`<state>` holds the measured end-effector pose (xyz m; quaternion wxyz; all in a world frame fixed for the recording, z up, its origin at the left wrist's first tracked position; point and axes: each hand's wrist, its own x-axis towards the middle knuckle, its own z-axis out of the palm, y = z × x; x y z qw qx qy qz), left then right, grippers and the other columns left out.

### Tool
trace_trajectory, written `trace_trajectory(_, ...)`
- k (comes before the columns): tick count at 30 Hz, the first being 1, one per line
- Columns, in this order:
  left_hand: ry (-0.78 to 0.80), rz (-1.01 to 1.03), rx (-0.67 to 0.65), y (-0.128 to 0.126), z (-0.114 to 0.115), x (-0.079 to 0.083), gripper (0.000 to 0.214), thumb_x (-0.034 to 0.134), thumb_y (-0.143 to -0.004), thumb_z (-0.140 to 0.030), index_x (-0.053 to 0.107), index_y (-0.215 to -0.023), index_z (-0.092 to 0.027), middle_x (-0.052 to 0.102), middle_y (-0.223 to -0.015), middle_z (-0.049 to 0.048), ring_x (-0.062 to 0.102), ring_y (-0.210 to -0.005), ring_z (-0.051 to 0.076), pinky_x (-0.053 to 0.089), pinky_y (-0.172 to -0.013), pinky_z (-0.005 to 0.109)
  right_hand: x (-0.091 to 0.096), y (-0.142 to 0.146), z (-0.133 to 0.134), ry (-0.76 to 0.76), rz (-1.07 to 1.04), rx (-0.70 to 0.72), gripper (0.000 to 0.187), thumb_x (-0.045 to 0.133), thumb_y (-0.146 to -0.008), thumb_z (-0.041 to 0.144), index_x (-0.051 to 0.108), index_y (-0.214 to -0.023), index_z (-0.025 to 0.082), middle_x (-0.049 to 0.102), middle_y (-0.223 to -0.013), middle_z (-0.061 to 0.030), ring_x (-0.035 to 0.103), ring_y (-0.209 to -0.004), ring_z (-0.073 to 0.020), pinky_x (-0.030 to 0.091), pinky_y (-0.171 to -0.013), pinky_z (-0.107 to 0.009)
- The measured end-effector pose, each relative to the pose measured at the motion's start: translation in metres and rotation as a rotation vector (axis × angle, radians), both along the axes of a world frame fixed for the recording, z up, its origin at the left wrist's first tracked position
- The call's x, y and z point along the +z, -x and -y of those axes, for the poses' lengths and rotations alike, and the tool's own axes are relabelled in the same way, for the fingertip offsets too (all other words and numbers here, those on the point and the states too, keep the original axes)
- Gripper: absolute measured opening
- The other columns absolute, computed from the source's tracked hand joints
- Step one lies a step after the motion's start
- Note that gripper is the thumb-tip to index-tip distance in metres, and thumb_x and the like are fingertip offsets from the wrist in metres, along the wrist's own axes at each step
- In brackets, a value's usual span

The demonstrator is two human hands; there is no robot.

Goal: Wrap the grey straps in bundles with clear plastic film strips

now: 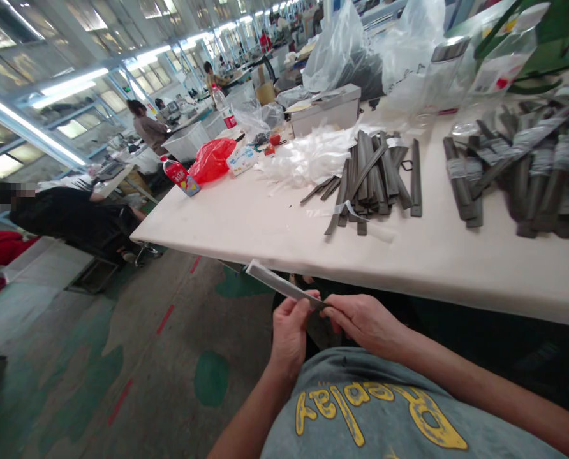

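My left hand [289,331] and my right hand [361,320] are both closed on one end of a flat grey strip in a clear sleeve [277,284], held below the table's front edge over my lap. The strip points up and to the left. On the white table [246,223] above lies a loose pile of dark grey strips [370,178] with some clear sleeves. Several wrapped bundles of strips [518,172] lie to the right.
Crumpled clear bags [308,159], a grey box [325,108], a red bag [212,159] and a red-capped bottle [177,173] sit on the far side. Big plastic bags [356,51] stand at the back. A seated person in black [69,213] is at left; others work farther off.
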<state>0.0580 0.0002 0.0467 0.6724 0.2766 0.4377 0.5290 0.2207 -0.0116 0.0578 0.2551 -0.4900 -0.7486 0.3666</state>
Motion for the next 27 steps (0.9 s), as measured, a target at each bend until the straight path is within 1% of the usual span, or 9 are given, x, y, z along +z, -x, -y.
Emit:
trace_trajectory(3,-0.009,0.002,-0.072,-0.002,-0.002,0.002,0.026,0.078,-0.068,-0.031,0.073,-0.087,-0.014,0.073,-0.092,0.0081,0.067,-0.084,0.018,0.052,-0.077,0.026,-0.002,0.004,-0.005,-0.032,-0.014,-0.019,0.036,0.034,-0.097,0.036,0.061,-0.078,0.020,0.062,-0.065,-0.0011,0.054,-0.056,-0.0134,0.039,-0.057,-0.024)
trace_trajectory(6,-0.113,0.083,0.121,0.008,-0.021,0.008,0.034,0.077,-0.068,-0.035,0.071,-0.097,-0.018,0.070,-0.108,0.0076,0.066,-0.095,0.019,0.051,-0.084,0.028,-0.009,0.005,-0.006,0.007,0.020,-0.031,0.038,0.035,-0.097,0.036,0.059,-0.072,0.020,0.062,-0.065,-0.0014,0.055,-0.057,-0.0135,0.039,-0.056,-0.024)
trace_trajectory(8,-0.138,0.097,0.214,0.010,-0.029,0.008,0.029,0.078,-0.068,-0.034,0.072,-0.092,-0.018,0.072,-0.102,0.0063,0.066,-0.093,0.017,0.050,-0.085,0.028,-0.013,0.005,-0.007,0.038,0.016,-0.027,0.038,0.035,-0.097,0.038,0.059,-0.074,0.020,0.063,-0.065,-0.0012,0.056,-0.056,-0.0136,0.039,-0.056,-0.023)
trace_trajectory(13,-0.053,-0.009,-0.027,-0.011,-0.013,-0.007,0.025,0.075,-0.071,-0.032,0.073,-0.088,-0.014,0.073,-0.086,0.0071,0.066,-0.077,0.017,0.051,-0.077,0.029,-0.018,0.005,-0.013,-0.001,-0.053,-0.081,0.041,0.033,-0.097,0.041,0.056,-0.072,0.020,0.063,-0.064,-0.0011,0.057,-0.055,-0.0140,0.041,-0.055,-0.024)
trace_trajectory(15,-0.076,-0.034,-0.039,-0.014,-0.012,-0.006,0.028,0.075,-0.072,-0.032,0.072,-0.093,-0.014,0.073,-0.090,0.0077,0.066,-0.080,0.017,0.050,-0.078,0.029,-0.019,0.003,-0.013,-0.007,-0.080,-0.080,0.040,0.033,-0.098,0.042,0.057,-0.074,0.020,0.063,-0.064,-0.0009,0.057,-0.055,-0.0140,0.041,-0.055,-0.024)
trace_trajectory(19,-0.178,0.055,0.203,-0.001,-0.032,0.006,0.031,0.078,-0.068,-0.035,0.070,-0.093,-0.018,0.072,-0.098,0.0054,0.066,-0.087,0.017,0.049,-0.086,0.030,-0.022,-0.001,-0.010,0.025,-0.070,-0.072,0.039,0.033,-0.097,0.043,0.057,-0.075,0.021,0.063,-0.064,-0.0004,0.058,-0.054,-0.0141,0.042,-0.054,-0.024)
trace_trajectory(21,-0.155,0.080,0.250,0.001,-0.037,0.007,0.026,0.078,-0.068,-0.035,0.070,-0.086,-0.017,0.073,-0.093,0.0051,0.067,-0.084,0.016,0.049,-0.085,0.030,-0.023,-0.001,-0.010,0.028,-0.059,-0.085,0.040,0.033,-0.097,0.043,0.056,-0.073,0.021,0.063,-0.063,-0.0008,0.057,-0.055,-0.0143,0.042,-0.054,-0.024)
trace_trajectory(24,-0.068,0.059,0.104,-0.008,-0.026,-0.005,0.024,0.076,-0.071,-0.034,0.071,-0.084,-0.014,0.073,-0.087,0.0064,0.066,-0.078,0.015,0.050,-0.078,0.028,-0.025,0.000,-0.013,0.006,-0.048,-0.121,0.041,0.032,-0.097,0.041,0.056,-0.071,0.020,0.062,-0.063,-0.0017,0.057,-0.055,-0.0146,0.041,-0.054,-0.024)
trace_trajectory(27,-0.081,0.009,-0.008,-0.015,-0.015,-0.011,0.025,0.073,-0.075,-0.030,0.072,-0.092,-0.013,0.073,-0.090,0.0073,0.065,-0.079,0.015,0.050,-0.077,0.026,-0.026,-0.001,-0.015,0.001,-0.058,-0.127,0.041,0.032,-0.097,0.041,0.056,-0.071,0.020,0.062,-0.063,-0.0017,0.057,-0.055,-0.0147,0.041,-0.055,-0.025)
